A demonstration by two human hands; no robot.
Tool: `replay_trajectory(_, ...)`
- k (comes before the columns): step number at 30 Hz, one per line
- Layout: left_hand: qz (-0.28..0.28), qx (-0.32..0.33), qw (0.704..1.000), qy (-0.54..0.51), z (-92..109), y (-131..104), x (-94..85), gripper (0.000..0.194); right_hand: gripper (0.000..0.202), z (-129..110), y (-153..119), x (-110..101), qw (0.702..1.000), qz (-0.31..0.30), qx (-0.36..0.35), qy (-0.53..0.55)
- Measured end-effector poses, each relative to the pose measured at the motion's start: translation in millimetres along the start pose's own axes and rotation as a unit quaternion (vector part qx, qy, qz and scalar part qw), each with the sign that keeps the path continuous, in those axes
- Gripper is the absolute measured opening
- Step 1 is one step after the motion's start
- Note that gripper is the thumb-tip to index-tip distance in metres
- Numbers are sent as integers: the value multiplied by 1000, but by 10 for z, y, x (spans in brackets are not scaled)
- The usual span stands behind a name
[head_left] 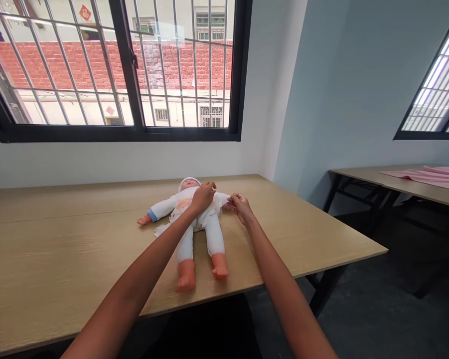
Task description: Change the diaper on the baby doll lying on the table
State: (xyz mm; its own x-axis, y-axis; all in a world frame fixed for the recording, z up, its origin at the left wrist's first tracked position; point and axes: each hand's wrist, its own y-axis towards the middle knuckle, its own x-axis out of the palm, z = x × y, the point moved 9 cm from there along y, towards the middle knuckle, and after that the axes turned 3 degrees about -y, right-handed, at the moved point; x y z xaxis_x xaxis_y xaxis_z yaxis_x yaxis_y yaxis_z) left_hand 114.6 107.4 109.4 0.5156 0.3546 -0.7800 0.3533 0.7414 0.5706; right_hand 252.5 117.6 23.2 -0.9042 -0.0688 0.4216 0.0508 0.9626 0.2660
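A baby doll (214,234) lies on its back on the wooden table (97,259), head toward the window and bare feet toward me. It wears a white cap (190,178), white leggings and a white frilly top with a pastel patch on the front. Over the doll's chest and shoulder, my left hand (204,196) is bent with its fingers curled at the cloth. My right hand (241,207) pinches the end of the white sleeve (222,198) on the arm at right. The other arm stretches out to the left, with a blue cuff (152,215).
A barred window (134,132) with a black frame is in the wall behind the table. At the right stands a second table (426,185) with pink cloth (433,175) on it. The near table's right corner juts out over the dark floor (377,284).
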Motion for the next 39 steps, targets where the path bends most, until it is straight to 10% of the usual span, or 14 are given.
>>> replay_trajectory(7, -107, 155, 980, 66, 305, -345, 133, 26, 34, 9, 23, 7, 1000, 6, -2, -2)
replay_trajectory(12, -151, 148, 968, 138, 237, -422, 328, 37, 39, -1, 7, 64, 1000, -7, -6, 16)
replay_trajectory(26, 16, 149, 951, 269, 674, -853, 324, 38, 34, -107, 14, 425, 990, -33, -26, -135)
replay_trajectory(31, 19, 144, 954, 263, 694, -838, 321, 37, 24, -161, 128, 710, 951, -49, -59, -300)
replay_trajectory(36, -47, 132, 963, 232, 680, -829, 386, 32, 20, -232, 118, 935, 841, -13, -132, -525)
replay_trajectory(39, -66, 125, 966, 217, 676, -831, 387, 34, 17, -205, 78, 1029, 860, -40, -149, -486)
